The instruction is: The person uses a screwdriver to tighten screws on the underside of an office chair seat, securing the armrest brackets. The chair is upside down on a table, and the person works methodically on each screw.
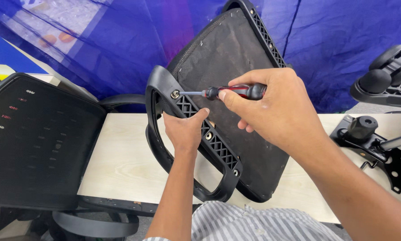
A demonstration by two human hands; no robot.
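Right hand (271, 107) closed around the red-and-black handle of a screwdriver (227, 93); thumb and fingers wrapped, grip fully shut on the tool. Screwdriver's long axis runs nearly level, handle to the right, shaft pointing left; its tip sits in a silver screw (175, 94) at the upper end of the black plastic armrest (182, 134). The screw thus lies straight left of the right-hand grip, in line with the shaft. Right forearm enters from the lower right, wrist bent so the knuckles face up. Left hand (185, 131) is the nearer one to the screw, just below it; fingers curled over the armrest's ribbed mounting bar, thumb on top, clamped on it. Left forearm rises almost vertically from the bottom edge. The armrest lies against the underside of a seat pan (236, 62), tilted up on edge over the pale wooden counter (120, 156). A mesh chair back (35, 138) rests at left; a black metal chair mechanism (378, 143) lies at right.
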